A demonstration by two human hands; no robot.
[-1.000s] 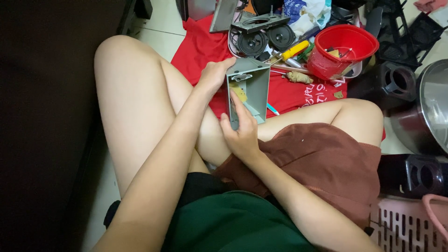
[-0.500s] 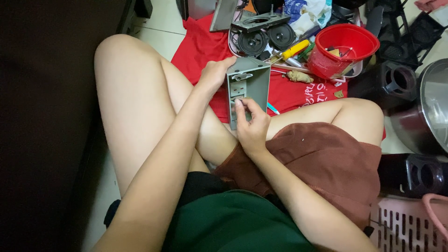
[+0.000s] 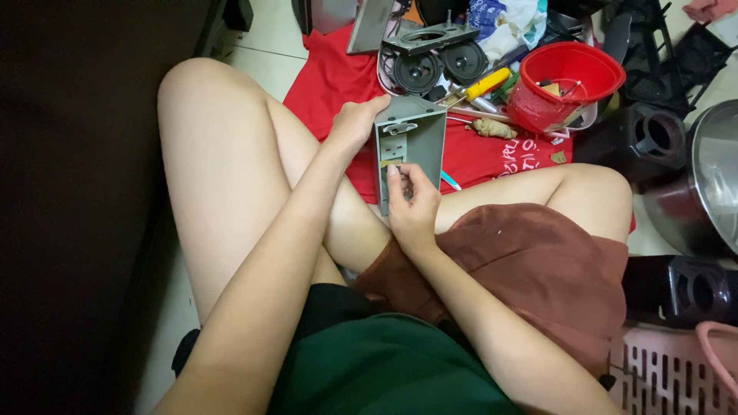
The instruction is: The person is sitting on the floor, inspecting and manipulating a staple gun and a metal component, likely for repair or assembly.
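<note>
left hand (image 3: 355, 123): gripping the grey metal box (image 3: 411, 150) by its top-left corner
right hand (image 3: 413, 201): fingertips pinched inside the box, low down
step: looks like fiddling some small part loose; needs steady hold

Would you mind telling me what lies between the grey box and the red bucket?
In the head view, a yellow-handled screwdriver lies on the red cloth between grey box and red bucket.

Grey metal box (image 3: 411, 150), open-sided, rectangular, held upright over the crossed legs, open face toward the camera. Inside, a small bracket near the top and a yellowish part lower down. Left side gripped at the top corner, fingertips at its middle. Red cloth lies behind it.
</note>
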